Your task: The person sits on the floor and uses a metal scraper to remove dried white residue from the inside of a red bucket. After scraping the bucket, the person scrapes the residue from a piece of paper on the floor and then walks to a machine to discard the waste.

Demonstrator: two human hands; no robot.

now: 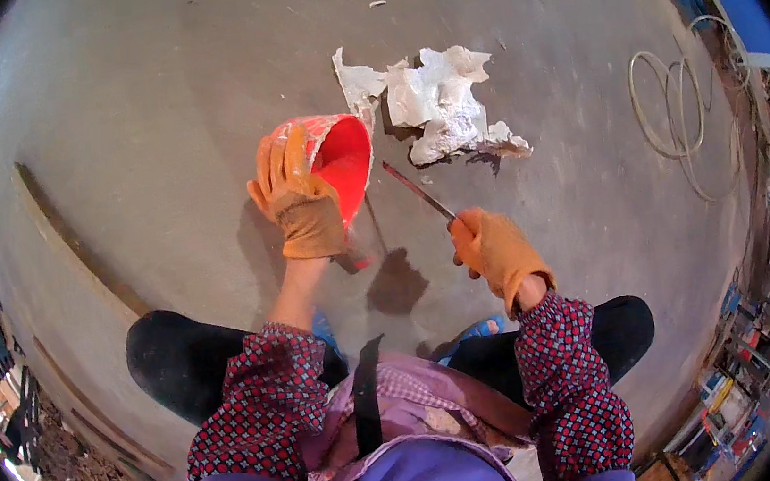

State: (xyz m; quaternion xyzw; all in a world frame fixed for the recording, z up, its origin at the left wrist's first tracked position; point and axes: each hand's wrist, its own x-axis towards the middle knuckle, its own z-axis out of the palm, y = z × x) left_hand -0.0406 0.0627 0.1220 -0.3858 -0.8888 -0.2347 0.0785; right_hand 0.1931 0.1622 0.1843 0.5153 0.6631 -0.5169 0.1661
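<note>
The left hand (297,198), in an orange glove, grips a red container (344,162) by its outer wall, fingers spread along the side; it is tilted over, mouth turned to the right. The right hand (500,251), gloved alike, is closed around a thin, dark reddish tool (419,191), whose tip points at the container's mouth, just beside the rim; whether they touch, I cannot tell. Beyond both, crumpled white pieces (440,101) lie on the grey floor (160,95). Farther out, a pale hose (635,107) lies looped near the floor's right edge, and a long narrow strip (73,238) lies toward its left edge.
</note>
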